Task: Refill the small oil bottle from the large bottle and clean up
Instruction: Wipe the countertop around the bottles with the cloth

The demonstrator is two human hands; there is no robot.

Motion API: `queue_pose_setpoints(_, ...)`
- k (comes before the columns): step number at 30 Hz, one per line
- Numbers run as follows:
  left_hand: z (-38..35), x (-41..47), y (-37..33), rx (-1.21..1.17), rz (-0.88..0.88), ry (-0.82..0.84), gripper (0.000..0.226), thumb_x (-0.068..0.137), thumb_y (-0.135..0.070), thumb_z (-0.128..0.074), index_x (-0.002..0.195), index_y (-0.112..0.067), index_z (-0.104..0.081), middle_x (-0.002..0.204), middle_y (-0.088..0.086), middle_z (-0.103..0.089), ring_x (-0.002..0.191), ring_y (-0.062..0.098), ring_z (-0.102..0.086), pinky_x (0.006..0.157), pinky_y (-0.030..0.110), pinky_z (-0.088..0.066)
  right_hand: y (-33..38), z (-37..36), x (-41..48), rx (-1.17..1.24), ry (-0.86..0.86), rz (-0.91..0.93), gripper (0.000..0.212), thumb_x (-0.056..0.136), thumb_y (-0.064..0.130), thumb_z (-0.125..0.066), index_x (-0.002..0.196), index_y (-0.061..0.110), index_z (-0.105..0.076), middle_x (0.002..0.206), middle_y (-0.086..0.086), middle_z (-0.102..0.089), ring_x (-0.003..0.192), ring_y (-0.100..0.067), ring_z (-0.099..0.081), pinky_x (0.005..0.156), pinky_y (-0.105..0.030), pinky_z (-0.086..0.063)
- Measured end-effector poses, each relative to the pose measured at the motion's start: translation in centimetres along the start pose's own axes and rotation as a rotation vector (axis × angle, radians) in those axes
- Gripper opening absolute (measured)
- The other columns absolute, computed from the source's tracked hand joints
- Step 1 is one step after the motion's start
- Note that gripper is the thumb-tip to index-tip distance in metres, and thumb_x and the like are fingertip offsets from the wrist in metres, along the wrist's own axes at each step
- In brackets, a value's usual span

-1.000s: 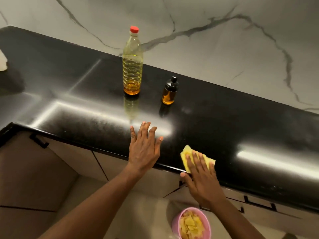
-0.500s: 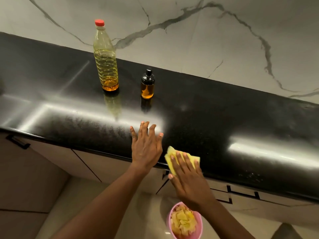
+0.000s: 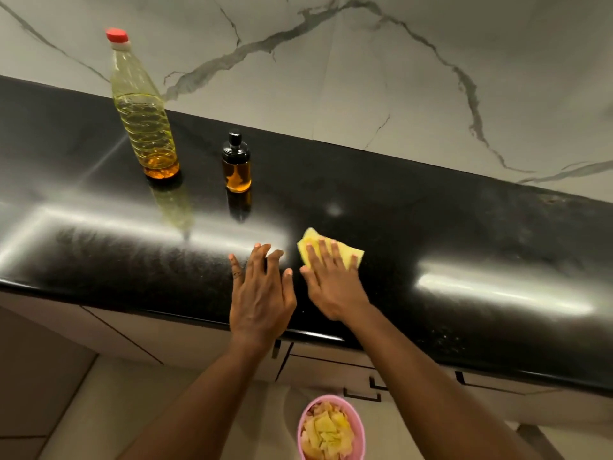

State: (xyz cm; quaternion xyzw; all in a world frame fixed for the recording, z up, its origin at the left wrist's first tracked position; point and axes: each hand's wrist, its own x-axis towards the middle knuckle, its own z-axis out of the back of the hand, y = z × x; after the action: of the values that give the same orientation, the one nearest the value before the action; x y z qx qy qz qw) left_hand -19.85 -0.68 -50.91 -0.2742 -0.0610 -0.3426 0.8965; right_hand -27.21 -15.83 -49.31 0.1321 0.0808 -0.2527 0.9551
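The large clear oil bottle (image 3: 143,117) with a red cap stands upright at the back left of the black counter (image 3: 431,227), with a little amber oil at its bottom. To its right stands the small oil bottle (image 3: 236,164) with a black cap, amber oil inside. Near the front edge, my right hand (image 3: 331,277) presses flat on a folded yellow cloth (image 3: 345,252). My left hand (image 3: 262,290) lies flat on the counter just left of it, fingers apart, holding nothing.
A pink bin (image 3: 331,429) filled with used yellow cloths sits on the floor below the counter edge. Cabinet drawers with dark handles (image 3: 361,395) run under the counter. A marble wall (image 3: 365,78) rises behind the bottles.
My right hand has slid the yellow cloth from the front edge further onto the counter, away from me. The left hand stays flat in place. The view has shifted right.
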Motion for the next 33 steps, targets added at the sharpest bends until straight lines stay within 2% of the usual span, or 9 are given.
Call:
queue_pose_setpoints(3,-0.1,0.0,-0.1,0.004,0.007,0.011,0.044,0.100,-0.036,-0.040,0.140,-0.019,-0.048,0.154,0.010,-0.048,0.155,0.027,-0.033,0.129,0.060,-0.005,0.8,-1.1,-5.2,-0.011,0.055,0.179,0.070,0.100,0.058,-0.001,0.166,0.035,0.005,0.173,0.007,0.016,0.159,-0.017,0.021,0.127,-0.058,0.010)
queue_pose_setpoints(5,0.0,0.0,-0.1,-0.003,0.010,0.012,0.040,0.102,-0.034,-0.045,0.140,-0.019,-0.049,0.153,0.010,-0.049,0.155,0.027,-0.032,0.129,0.061,-0.006,0.0,-1.6,-9.5,0.001,0.081,0.210,0.066,0.102,0.064,0.001,0.163,0.041,0.010,0.171,0.013,0.022,0.155,-0.010,0.030,0.127,-0.050,0.016)
queue_pose_setpoints(8,0.2,0.1,-0.3,-0.003,0.023,0.027,0.039,0.104,-0.035,-0.049,0.140,-0.019,-0.049,0.153,0.009,-0.049,0.156,0.026,-0.031,0.129,0.061,-0.008,-3.2,-1.7,-12.7,-0.024,0.087,0.134,0.067,0.095,0.070,0.010,0.158,0.050,0.016,0.167,0.018,0.028,0.151,-0.004,0.035,0.127,-0.045,0.018)
queue_pose_setpoints(12,0.3,0.0,-0.5,-0.001,0.023,0.043,0.040,0.104,-0.037,-0.048,0.140,-0.020,-0.048,0.154,0.009,-0.048,0.155,0.026,-0.032,0.129,0.060,-0.007,-6.3,-0.6,-10.0,-0.018,0.008,0.002,0.087,0.083,0.077,0.026,0.162,0.043,0.009,0.171,0.010,0.018,0.159,-0.016,0.020,0.130,-0.053,0.004)
queue_pose_setpoints(14,0.3,0.0,-0.5,-0.002,0.011,0.037,0.040,0.103,-0.036,-0.049,0.140,-0.020,-0.049,0.153,0.008,-0.050,0.155,0.026,-0.033,0.129,0.061,-0.008,-6.7,0.1,-6.7,-0.004,-0.021,-0.055,0.090,0.086,0.078,0.020,0.165,0.038,0.005,0.174,0.005,0.013,0.161,-0.021,0.014,0.129,-0.053,0.002)
queue_pose_setpoints(18,0.2,-0.1,-0.5,0.004,-0.001,0.042,0.039,0.103,-0.034,-0.050,0.140,-0.020,-0.049,0.151,0.007,-0.051,0.154,0.026,-0.034,0.129,0.061,-0.009,-5.4,1.9,1.2,0.022,0.016,-0.139,0.065,0.108,0.057,-0.012,0.167,0.031,0.000,0.175,0.001,0.012,0.161,-0.024,0.013,0.127,-0.060,0.003)
queue_pose_setpoints(23,0.0,0.0,-0.3,-0.041,0.044,-0.016,0.035,0.104,-0.031,-0.048,0.136,-0.019,-0.052,0.147,0.004,-0.053,0.151,0.023,-0.038,0.131,0.055,-0.004,-0.7,2.5,6.0,0.000,0.072,-0.039,0.064,0.110,0.054,-0.014,0.167,0.029,0.000,0.175,0.002,0.010,0.161,-0.026,0.013,0.126,-0.061,0.004)
queue_pose_setpoints(28,0.1,-0.1,-0.3,-0.106,0.072,-0.062,0.033,0.106,-0.027,-0.043,0.136,-0.017,-0.053,0.144,0.005,-0.058,0.145,0.023,-0.047,0.131,0.053,-0.004,2.0,-0.4,-2.2,-0.019,0.064,0.254,0.068,0.103,0.055,-0.003,0.166,0.033,0.004,0.174,0.006,0.012,0.160,-0.019,0.018,0.129,-0.055,0.008)
queue_pose_setpoints(33,0.1,-0.3,-0.3,-0.080,0.020,-0.022,0.031,0.107,-0.029,-0.043,0.135,-0.019,-0.051,0.141,0.004,-0.058,0.143,0.024,-0.050,0.130,0.059,-0.013,-0.1,-2.2,-13.1,-0.005,0.111,0.240,0.060,0.102,0.064,0.000,0.157,0.051,0.019,0.167,0.018,0.028,0.151,-0.005,0.036,0.126,-0.043,0.020)
